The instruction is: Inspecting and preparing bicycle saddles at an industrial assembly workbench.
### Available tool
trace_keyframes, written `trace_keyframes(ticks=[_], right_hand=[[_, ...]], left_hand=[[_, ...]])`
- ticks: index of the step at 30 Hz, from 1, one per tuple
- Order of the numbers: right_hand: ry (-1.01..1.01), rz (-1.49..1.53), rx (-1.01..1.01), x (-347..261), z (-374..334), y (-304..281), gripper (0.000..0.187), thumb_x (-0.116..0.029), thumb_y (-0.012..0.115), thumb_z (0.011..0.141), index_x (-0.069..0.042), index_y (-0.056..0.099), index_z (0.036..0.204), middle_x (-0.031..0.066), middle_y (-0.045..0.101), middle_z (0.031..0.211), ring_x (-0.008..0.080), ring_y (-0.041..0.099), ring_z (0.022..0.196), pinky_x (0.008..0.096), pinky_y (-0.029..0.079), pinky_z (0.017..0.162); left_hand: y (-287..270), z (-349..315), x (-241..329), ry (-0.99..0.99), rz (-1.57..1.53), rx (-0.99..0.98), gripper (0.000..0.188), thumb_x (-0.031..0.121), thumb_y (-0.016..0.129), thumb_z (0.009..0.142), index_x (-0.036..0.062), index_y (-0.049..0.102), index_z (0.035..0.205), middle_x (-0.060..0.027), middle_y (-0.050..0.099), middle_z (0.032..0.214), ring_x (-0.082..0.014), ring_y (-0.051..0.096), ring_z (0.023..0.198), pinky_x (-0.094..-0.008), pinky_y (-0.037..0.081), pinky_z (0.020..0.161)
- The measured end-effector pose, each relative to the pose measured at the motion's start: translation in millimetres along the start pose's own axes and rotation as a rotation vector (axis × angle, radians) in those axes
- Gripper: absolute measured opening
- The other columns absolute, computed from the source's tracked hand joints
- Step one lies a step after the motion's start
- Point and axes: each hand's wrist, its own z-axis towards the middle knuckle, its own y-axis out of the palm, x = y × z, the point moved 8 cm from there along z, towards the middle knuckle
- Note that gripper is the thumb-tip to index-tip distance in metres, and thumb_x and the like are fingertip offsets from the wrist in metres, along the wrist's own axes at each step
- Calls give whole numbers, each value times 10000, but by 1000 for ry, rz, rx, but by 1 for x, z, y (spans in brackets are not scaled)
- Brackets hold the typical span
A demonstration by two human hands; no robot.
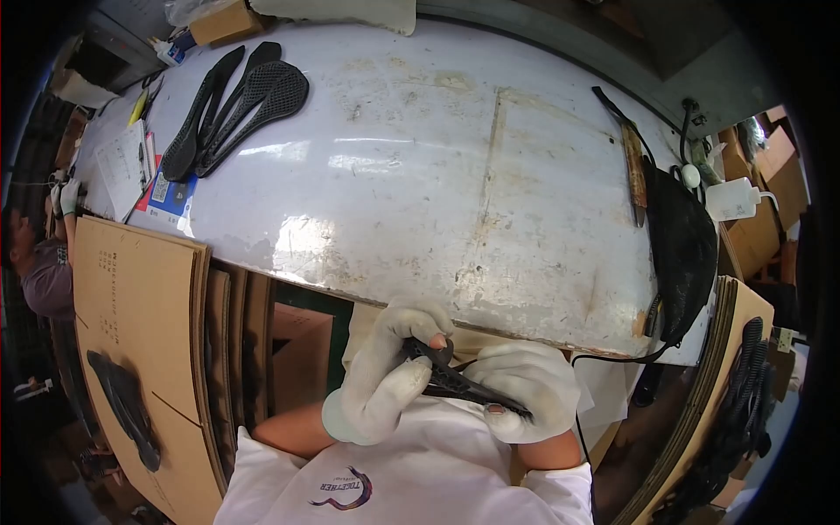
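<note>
Both gloved hands close on one narrow black part (459,381), held low over the person's lap, just off the near edge of the workbench (455,201). The left hand (385,372) wraps its upper end, a bare fingertip poking through the torn white glove at the top. The right hand (529,389) clamps the lower, pointed end, another bare fingertip showing beneath. The part slants from about ten o'clock down to four o'clock between them.

Outward from there, the bench top is scuffed white, worn to bare patches along its near edge, with wide open room across its middle. At eleven o'clock lie black bicycle saddles (236,105), overlapping, noses pointing toward seven. Beside them, at ten o'clock, sit printed paper sheets (122,166) and a blue-and-red label card (171,197) at the bench's left edge. A brown cardboard box (223,22) sits at the far corner. At two o'clock, a black pouch (682,245) hangs over the right edge, with a white squeeze bottle (731,199) just beyond it. Flat cardboard sheets (140,332) stand stacked at eight o'clock, below the bench.
</note>
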Motion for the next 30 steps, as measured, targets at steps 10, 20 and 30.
trace_keyframes(ticks=[10,20,30], right_hand=[[97,77,-22,8,-2,-10,169,-191,783,826,-26,746,836,105,736,777,306,753,734,397,616,687],[315,66,23,28,-8,-3,292,-299,772,881,-43,732,746,124,667,674,319,663,593,389,513,551],[816,145,93,53,-19,-18,455,-443,734,960,9,752,1002,128,731,879,218,689,756,345,544,711]], left_hand=[[-4,11,10,-57,-56,-86,334,35,534,900,-6,551,1230,-168,575,1212,-217,571,1010,-360,471,938],[-3,30,8,-154,434,8,160,141,832,836,11,741,817,-112,670,705,-206,645,634,-320,467,576],[-1,34,-16,-383,271,-145,512,101,861,801,-55,638,1235,-51,691,957,-96,647,901,-287,539,800]])
